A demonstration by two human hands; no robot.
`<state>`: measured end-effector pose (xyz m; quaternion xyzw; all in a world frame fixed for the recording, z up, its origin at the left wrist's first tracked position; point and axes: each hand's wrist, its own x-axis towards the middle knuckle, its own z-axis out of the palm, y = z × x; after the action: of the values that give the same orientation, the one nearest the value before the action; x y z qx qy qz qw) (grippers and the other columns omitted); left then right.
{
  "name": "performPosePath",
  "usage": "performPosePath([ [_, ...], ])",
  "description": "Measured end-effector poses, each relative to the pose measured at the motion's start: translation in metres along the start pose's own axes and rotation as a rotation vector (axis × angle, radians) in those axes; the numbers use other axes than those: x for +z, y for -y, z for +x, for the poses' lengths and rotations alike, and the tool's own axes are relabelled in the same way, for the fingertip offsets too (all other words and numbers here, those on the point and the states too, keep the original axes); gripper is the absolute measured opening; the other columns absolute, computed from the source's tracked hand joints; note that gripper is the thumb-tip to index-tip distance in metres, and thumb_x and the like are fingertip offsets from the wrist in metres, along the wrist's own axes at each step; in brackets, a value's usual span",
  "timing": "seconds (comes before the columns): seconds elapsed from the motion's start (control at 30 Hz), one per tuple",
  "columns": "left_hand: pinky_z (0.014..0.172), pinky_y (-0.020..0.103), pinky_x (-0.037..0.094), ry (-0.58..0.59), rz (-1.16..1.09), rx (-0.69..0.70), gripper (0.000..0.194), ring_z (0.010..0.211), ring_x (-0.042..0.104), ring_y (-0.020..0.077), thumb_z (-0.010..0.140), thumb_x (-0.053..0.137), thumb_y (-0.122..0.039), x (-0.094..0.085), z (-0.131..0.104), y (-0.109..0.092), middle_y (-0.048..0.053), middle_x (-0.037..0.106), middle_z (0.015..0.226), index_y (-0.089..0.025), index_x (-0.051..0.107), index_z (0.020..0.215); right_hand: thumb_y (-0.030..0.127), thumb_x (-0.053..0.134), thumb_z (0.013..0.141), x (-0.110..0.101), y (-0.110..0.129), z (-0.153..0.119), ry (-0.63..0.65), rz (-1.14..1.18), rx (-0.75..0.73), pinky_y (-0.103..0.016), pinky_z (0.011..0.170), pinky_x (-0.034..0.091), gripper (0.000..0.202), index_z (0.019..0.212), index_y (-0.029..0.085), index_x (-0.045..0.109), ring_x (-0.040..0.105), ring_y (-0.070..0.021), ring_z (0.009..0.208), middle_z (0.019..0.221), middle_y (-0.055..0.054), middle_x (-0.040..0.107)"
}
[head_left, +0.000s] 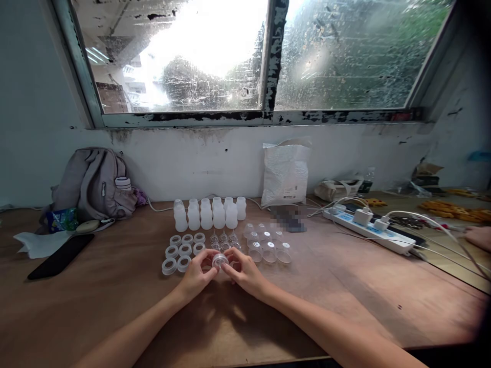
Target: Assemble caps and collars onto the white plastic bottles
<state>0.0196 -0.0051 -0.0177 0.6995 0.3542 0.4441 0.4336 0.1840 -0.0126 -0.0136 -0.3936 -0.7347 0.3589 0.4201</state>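
My left hand [198, 272] and my right hand [246, 271] meet above the table, fingertips closed around a clear bottle ring [220, 261]. Something clear seems to sit inside the ring, but I cannot tell its shape well. To the left of my hands lie rows of translucent screw rings [185, 249]. Just beyond my fingers stand small clear bottle teats [223, 238], partly hidden by my hands. Clear domed caps [270, 247] are lined up to the right. White baby bottles [206, 214] stand upright in rows at the back.
A grey backpack [94, 179] and a black flat case [61, 256] are at the left. A white mailer bag [286, 174] leans on the wall. A power strip [370, 232] with cables lies on the right, near another person's hand [478, 237].
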Motion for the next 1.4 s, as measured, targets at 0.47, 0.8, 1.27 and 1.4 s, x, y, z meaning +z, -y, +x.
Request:
performPosePath([
  [0.47, 0.055, 0.020, 0.040, -0.005, 0.343, 0.064, 0.019, 0.061, 0.054, 0.0123, 0.071, 0.050, -0.021, -0.003, -0.005, -0.009, 0.001, 0.059, 0.074, -0.018, 0.054, 0.090, 0.021, 0.049, 0.075, 0.003, 0.003, 0.001, -0.055, -0.084, -0.050, -0.018, 0.046, 0.035, 0.008, 0.082, 0.017, 0.050, 0.045, -0.0074, 0.050, 0.059, 0.003, 0.051],
  [0.8, 0.051, 0.019, 0.038, 0.022, 0.267, 0.022, 0.022, 0.057, 0.052, 0.0114, 0.073, 0.049, -0.022, -0.002, -0.005, -0.005, 0.000, 0.057, 0.067, -0.018, 0.050, 0.095, 0.013, 0.045, 0.072, 0.004, 0.002, 0.002, -0.031, -0.111, -0.069, -0.018, 0.049, 0.037, 0.014, 0.085, 0.018, 0.048, 0.047, -0.0078, 0.054, 0.066, 0.002, 0.053],
  [1.27, 0.053, 0.019, 0.032, -0.003, 0.344, -0.004, 0.016, 0.054, 0.044, 0.0097, 0.070, 0.045, -0.016, 0.001, -0.007, -0.013, -0.005, 0.045, 0.060, -0.020, 0.049, 0.085, 0.009, 0.047, 0.066, 0.010, -0.002, 0.003, -0.061, -0.057, -0.059, -0.018, 0.050, 0.034, 0.012, 0.075, 0.017, 0.047, 0.044, -0.0086, 0.055, 0.062, 0.004, 0.049],
  [1.4, 0.051, 0.019, 0.032, 0.006, 0.358, 0.005, 0.017, 0.052, 0.043, 0.0094, 0.070, 0.045, -0.017, 0.001, -0.006, -0.008, -0.006, 0.046, 0.057, -0.020, 0.047, 0.086, 0.009, 0.047, 0.066, 0.012, -0.006, 0.003, -0.086, -0.041, -0.047, -0.019, 0.051, 0.035, 0.011, 0.073, 0.017, 0.046, 0.046, -0.0090, 0.056, 0.063, 0.004, 0.050],
])
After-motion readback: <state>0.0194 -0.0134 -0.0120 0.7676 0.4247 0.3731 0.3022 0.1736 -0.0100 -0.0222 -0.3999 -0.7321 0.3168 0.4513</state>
